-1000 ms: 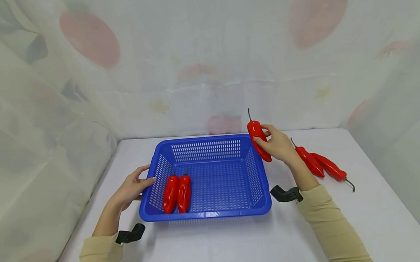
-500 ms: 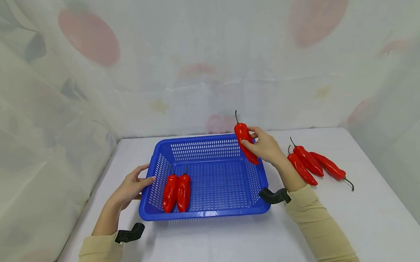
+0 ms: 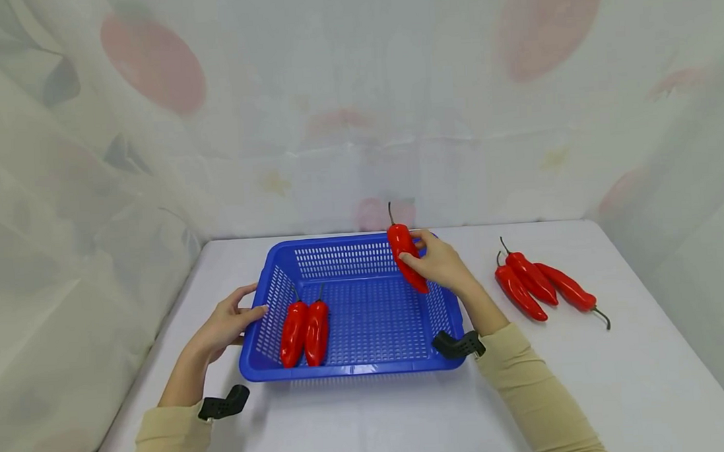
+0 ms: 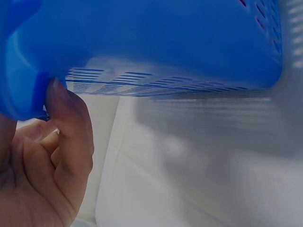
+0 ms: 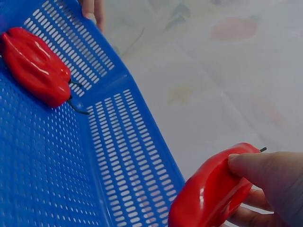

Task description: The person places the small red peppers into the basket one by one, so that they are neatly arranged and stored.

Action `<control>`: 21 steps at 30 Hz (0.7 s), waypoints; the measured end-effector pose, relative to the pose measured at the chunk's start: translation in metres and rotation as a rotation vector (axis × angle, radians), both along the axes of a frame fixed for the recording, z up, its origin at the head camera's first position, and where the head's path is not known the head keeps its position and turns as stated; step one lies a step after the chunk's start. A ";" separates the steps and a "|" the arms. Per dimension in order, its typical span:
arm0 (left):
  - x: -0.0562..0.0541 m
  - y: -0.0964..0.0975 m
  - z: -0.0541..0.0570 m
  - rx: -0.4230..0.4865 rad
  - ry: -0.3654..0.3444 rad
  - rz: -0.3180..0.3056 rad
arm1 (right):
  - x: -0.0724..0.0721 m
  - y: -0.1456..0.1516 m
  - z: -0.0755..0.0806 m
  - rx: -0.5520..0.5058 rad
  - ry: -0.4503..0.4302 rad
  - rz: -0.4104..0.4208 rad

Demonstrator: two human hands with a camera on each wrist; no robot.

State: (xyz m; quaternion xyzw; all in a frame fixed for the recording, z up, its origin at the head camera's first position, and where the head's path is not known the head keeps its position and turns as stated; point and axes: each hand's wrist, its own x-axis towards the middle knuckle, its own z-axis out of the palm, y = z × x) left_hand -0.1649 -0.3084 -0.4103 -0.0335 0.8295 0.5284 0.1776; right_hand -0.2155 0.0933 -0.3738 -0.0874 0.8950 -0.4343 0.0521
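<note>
Head view: I saw the right hand (image 3: pixel 441 263), fingers pinching a long red pepper (image 3: pixel 402 242), move farther over the blue plastic basket (image 3: pixel 356 370) beneath them, the left hand (image 3: pixel 223 324) gripping it.

Rectangular blue plastic basket (image 3: pixel 350 370): a single hue throughout, its walls patterned with rows of slots, its base with a fine grid. Long, tapered, glossy red peppers, each a bright red: the single raised pepper (image 3: pixel 407 256) with a dark green stem, the pair in the basket (image 3: pixel 294 333) and the trio (image 3: pixel 531 279) on the plain white tabletop (image 3: pixel 364 421). Pale sheet backdrop (image 3: pixel 355 71): off-white, printed with faded pink-red ovals (image 3: pixel 153 63), yellowish stars (image 3: pixel 275 182) and grey leaf shapes (image 3: pixel 61 83). Cuffed fabric sleeves (image 3: pixel 536 394): plain beige. Curved wrist mounts (image 3: pixel 224 402): black.
</note>
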 end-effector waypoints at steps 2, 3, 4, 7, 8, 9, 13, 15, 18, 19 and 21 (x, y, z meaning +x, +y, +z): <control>0.000 0.000 0.000 -0.001 -0.001 0.001 | 0.000 -0.003 -0.001 -0.010 -0.017 0.005; 0.000 0.000 0.000 -0.002 -0.002 0.002 | 0.000 -0.005 -0.001 -0.016 -0.025 0.008; 0.000 0.000 0.000 -0.004 -0.002 0.003 | 0.000 -0.006 -0.002 -0.020 -0.033 0.010; 0.000 0.000 0.000 -0.006 -0.001 0.005 | 0.000 -0.011 -0.005 -0.028 -0.050 0.020; 0.000 0.000 -0.001 -0.005 -0.002 0.005 | 0.000 -0.012 -0.006 -0.031 -0.055 0.024; 0.000 0.000 -0.001 -0.005 -0.002 0.004 | -0.001 -0.014 -0.007 -0.032 -0.063 0.026; 0.000 0.000 -0.001 -0.001 -0.002 0.002 | -0.001 -0.020 -0.010 -0.038 -0.094 0.032; 0.000 0.000 -0.001 0.000 -0.002 0.001 | 0.000 -0.024 -0.011 -0.040 -0.111 0.030; 0.000 0.000 -0.001 -0.001 -0.001 0.000 | -0.001 -0.029 -0.015 -0.040 -0.122 0.038; 0.000 0.000 -0.001 -0.003 0.000 0.000 | -0.001 -0.031 -0.016 -0.040 -0.126 0.042; 0.000 0.000 0.000 -0.006 0.001 -0.001 | 0.000 -0.034 -0.017 -0.047 -0.135 0.055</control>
